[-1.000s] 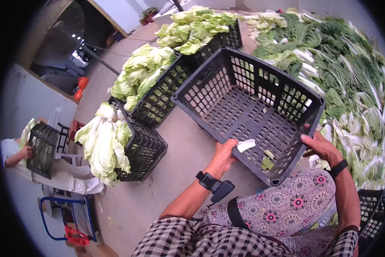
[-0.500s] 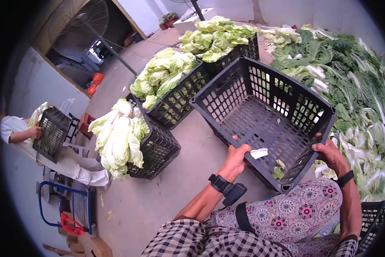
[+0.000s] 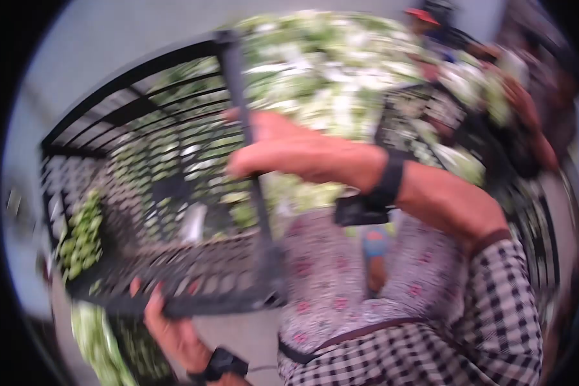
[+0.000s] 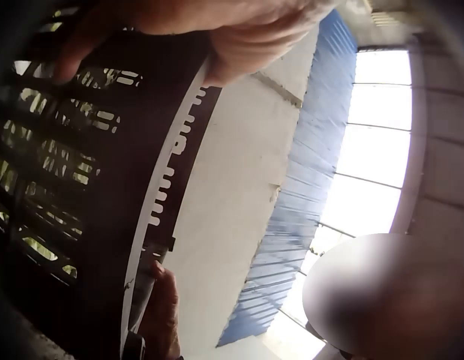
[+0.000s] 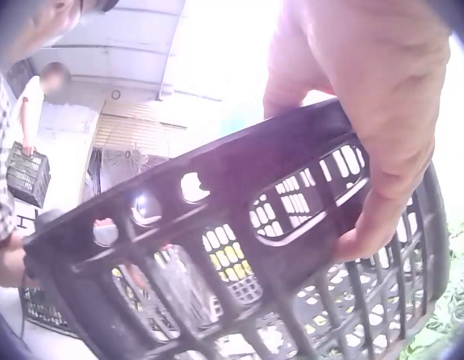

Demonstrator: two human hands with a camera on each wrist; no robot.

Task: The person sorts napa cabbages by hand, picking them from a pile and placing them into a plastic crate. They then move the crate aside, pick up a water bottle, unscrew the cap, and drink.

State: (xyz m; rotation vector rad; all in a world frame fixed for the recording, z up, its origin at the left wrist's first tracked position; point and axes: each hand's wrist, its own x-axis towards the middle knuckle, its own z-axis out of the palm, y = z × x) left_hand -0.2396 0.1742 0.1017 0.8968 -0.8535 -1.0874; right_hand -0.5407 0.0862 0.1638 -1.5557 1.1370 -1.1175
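Black crate [image 3: 231, 303] held tilted in both hands

The crate is to the front left of the wearer's knees, its open side turned toward the wearer. The right hand [image 3: 289, 152] grips one end rim, fingers curled round it; the left hand [image 3: 180, 337] grips the lower rim. A pale leaf scrap [image 3: 193, 222] lies inside. Beyond is a heap of leafy greens [image 3: 321, 71]. The head view is blurred.

Pale wall [image 4: 232, 172], blue corrugated sheeting [image 4: 299, 187] beside it, bright white panes [image 4: 371, 154] crossed by thin dark bars [image 4: 378, 127], grey floor [image 3: 251, 334]
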